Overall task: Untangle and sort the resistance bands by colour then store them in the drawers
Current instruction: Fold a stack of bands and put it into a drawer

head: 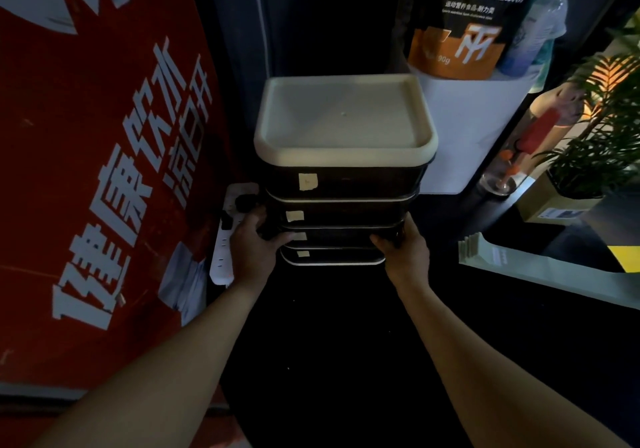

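The left hand (254,244) and right hand (403,244) curl their fingers round opposite ends of the third drawer (341,233) of a dark, rounded plastic drawer unit (341,184) with a cream tray-like top. All drawers look closed; contents hidden. Paper labels mark each front. No bands visible.

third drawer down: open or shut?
Shut, apparently. The third drawer front sits in line with the drawers above and below; left hand and right hand grip its ends.
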A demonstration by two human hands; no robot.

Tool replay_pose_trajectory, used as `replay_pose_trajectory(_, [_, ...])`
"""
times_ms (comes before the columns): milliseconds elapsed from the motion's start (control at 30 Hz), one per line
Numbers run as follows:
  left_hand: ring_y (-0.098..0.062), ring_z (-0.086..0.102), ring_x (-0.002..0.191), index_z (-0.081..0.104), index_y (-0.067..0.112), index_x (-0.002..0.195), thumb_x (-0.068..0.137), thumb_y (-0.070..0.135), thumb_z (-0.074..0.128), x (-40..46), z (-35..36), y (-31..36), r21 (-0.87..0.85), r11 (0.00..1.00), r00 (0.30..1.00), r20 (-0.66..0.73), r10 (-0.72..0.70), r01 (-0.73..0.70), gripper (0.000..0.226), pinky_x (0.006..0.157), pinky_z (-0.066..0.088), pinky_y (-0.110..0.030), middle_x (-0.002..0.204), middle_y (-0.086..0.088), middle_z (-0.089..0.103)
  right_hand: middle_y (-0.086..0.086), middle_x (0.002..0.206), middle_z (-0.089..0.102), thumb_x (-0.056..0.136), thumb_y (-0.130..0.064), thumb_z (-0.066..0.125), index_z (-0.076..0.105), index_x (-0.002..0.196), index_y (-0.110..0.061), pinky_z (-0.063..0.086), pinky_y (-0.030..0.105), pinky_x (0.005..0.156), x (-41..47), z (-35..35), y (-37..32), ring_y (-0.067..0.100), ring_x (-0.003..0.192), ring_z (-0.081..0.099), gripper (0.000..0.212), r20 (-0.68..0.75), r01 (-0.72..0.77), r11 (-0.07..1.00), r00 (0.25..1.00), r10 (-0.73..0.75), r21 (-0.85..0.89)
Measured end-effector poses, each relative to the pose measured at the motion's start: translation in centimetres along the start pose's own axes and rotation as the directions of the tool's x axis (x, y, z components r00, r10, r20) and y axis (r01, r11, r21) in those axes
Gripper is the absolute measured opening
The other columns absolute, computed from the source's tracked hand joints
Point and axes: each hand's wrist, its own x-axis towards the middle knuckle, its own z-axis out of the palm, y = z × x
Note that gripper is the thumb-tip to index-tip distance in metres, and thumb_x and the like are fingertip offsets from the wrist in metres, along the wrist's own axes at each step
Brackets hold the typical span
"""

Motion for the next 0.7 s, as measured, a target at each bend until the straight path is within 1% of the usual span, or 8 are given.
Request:
replay_pose_trajectory(100, [-0.007,0.053,0.107,0.060,0.007,0.120,0.069,0.008,0.080,0.0,0.2,0.1,0.025,0.999,1.000,-0.011,0.024,-0.024,0.055,0.092,0.040,-0.022,0.114,0.003,0.062,-0.008,0.112,0.065,0.083,-0.010,0.067,0.052,0.131,-0.024,0.039,0.009,0.078,0.2,-0.2,-0.1,0.008,0.104,0.058,0.052,-0.050,0.018,0.999,0.999,-0.020,-0.038])
replay_pose_trajectory(200, [-0.008,0.054,0.107,0.061,0.008,0.119,0.069,0.009,0.080,0.1,0.3,0.0,0.030,0.999,0.999,-0.038,0.039,-0.038,0.054,0.092,0.041,-0.022,0.114,0.003,0.063,-0.003,0.112,0.068,0.081,-0.011,0.069,0.057,0.127,-0.023,0.041,0.017,0.081,0.6,-0.2,0.1,0.012,0.107,0.061,0.048,-0.094,0.028,0.998,0.995,-0.034,-0.063])
replay_pose_trajectory(267, [-0.008,0.053,0.109,0.060,0.009,0.121,0.070,0.009,0.079,0.1,0.4,0.0,0.019,0.999,0.999,-0.037,0.026,-0.025,0.054,0.093,0.040,-0.022,0.112,0.008,0.059,-0.004,0.109,0.069,0.080,-0.012,0.071,0.060,0.124,-0.022,0.041,0.018,0.081,0.8,-0.2,0.1,0.010,0.105,0.061,0.046,-0.115,0.028,0.997,0.993,-0.036,-0.068])
replay_pose_trajectory(333, [-0.009,0.052,0.111,0.057,0.010,0.124,0.072,0.009,0.078,-0.1,0.6,-0.1,-0.017,1.000,1.000,-0.021,0.005,-0.006,0.056,0.094,0.040,-0.024,0.116,0.007,0.059,-0.005,0.102,0.070,0.081,-0.012,0.071,0.061,0.121,-0.020,0.042,0.019,0.080,0.9,-0.3,0.3,0.010,0.100,0.062,0.043,-0.112,0.021,0.998,0.993,-0.028,-0.062])
replay_pose_trajectory(433, [-0.016,0.054,0.116,0.053,0.013,0.127,0.076,0.012,0.075,-0.9,1.0,-1.3,-0.062,0.995,0.996,0.053,-0.074,0.077,0.055,0.100,0.043,-0.033,0.124,0.000,0.059,-0.006,0.091,0.065,0.083,-0.011,0.068,0.062,0.116,-0.019,0.042,0.019,0.078,0.6,0.0,1.0,0.013,0.096,0.062,0.035,-0.073,-0.005,0.999,0.997,0.001,-0.051])
replay_pose_trajectory(500, [-0.016,0.052,0.120,0.047,0.018,0.133,0.078,0.018,0.074,-1.6,1.4,-2.3,-0.066,0.983,0.980,0.109,-0.165,0.172,0.062,0.103,0.043,-0.039,0.131,0.000,0.055,-0.007,0.100,0.064,0.084,-0.012,0.067,0.059,0.118,-0.021,0.041,0.020,0.084,0.4,0.2,1.7,0.007,0.096,0.058,0.036,-0.050,-0.017,0.999,0.999,0.015,-0.027])
replay_pose_trajectory(600, [-0.013,0.044,0.128,0.036,0.022,0.142,0.082,0.025,0.070,-2.4,2.2,-3.0,-0.071,0.960,0.950,0.176,-0.256,0.272,0.069,0.106,0.038,-0.036,0.139,0.004,0.046,-0.005,0.112,0.063,0.084,-0.017,0.068,0.056,0.114,-0.023,0.040,0.023,0.088,0.5,0.6,2.7,0.006,0.100,0.055,0.033,0.000,-0.065,0.998,0.998,0.065,-0.008])
replay_pose_trajectory(700, [-0.012,0.042,0.128,0.030,0.019,0.145,0.086,0.021,0.066,-2.8,2.8,-2.9,-0.111,0.947,0.938,0.213,-0.273,0.301,0.069,0.104,0.036,-0.029,0.141,0.005,0.043,-0.012,0.107,0.064,0.082,-0.015,0.070,0.053,0.120,-0.027,0.045,0.027,0.091,0.4,1.2,3.5,0.008,0.104,0.059,0.043,0.042,-0.089,0.996,0.995,0.089,0.014])
